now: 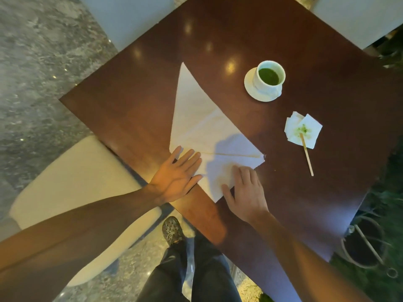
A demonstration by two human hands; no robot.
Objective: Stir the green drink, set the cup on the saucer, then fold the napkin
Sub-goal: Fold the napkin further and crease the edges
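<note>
A white cup (271,76) of green drink stands on its white saucer (250,88) at the far right of the dark wooden table (130,101). A large white napkin (196,118) lies folded into a long triangle in the middle. My left hand (176,177) rests flat, fingers spread, on the napkin's near left edge. My right hand (244,190) presses its fingers on the napkin's near corner, palm down. A wooden stir stick (308,155) lies with its tip on a small green-stained paper tissue (303,129).
A cream chair seat (72,186) stands at the table's left near corner, pale chairs at the far side. Potted plants (366,245) sit on the floor to the right. My legs and a shoe (172,231) show below the table edge.
</note>
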